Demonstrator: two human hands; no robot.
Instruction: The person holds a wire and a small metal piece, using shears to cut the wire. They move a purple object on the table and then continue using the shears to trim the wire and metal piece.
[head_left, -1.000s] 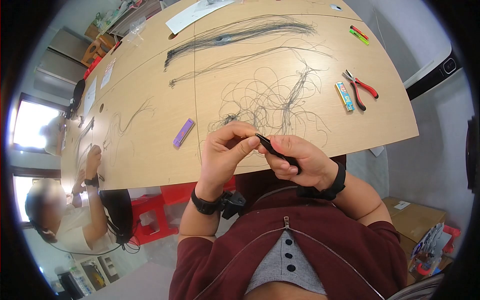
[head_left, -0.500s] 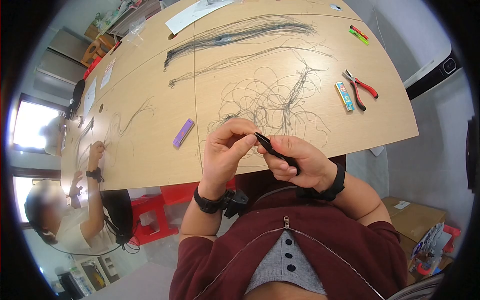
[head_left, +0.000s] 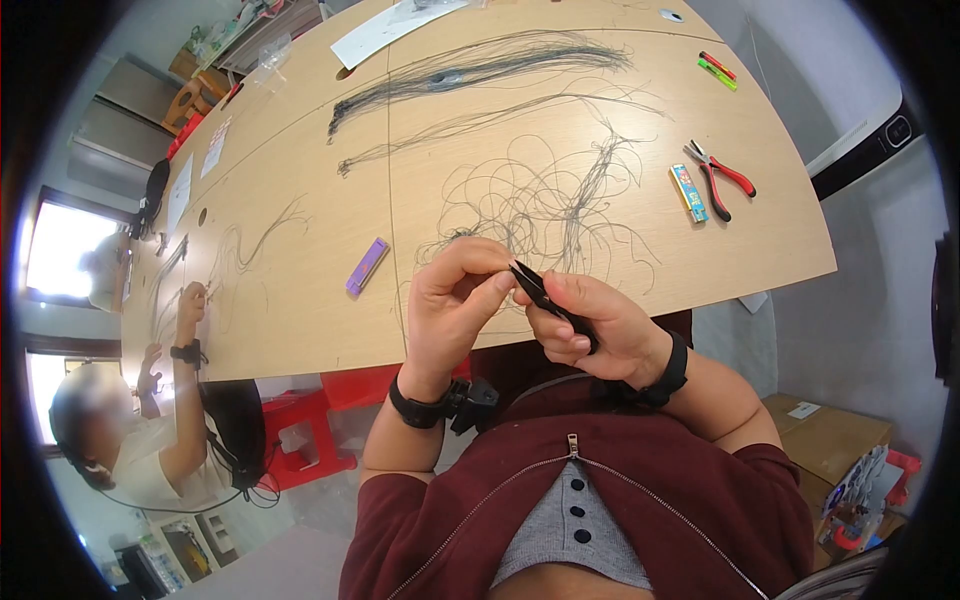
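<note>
My right hand (head_left: 605,325) is closed around small black snips (head_left: 548,297), their pointed tips aimed up and left. Those tips meet the fingertips of my left hand (head_left: 450,305), whose thumb and forefinger are pinched together. Whatever the left fingers hold is too fine to make out. Just beyond both hands lies a loose, curled tangle of thin dark line (head_left: 540,200) on the table.
A purple box (head_left: 367,266) lies to the left. On the right are red-handled pliers (head_left: 722,180) and a blue box (head_left: 688,193). Straight bundles of line (head_left: 480,70) stretch across the back of the table (head_left: 760,260). A co-worker (head_left: 150,430) sits at the far left.
The snips' blades look slightly more parted at the tips. Both my hands stay in nearly the same place.
</note>
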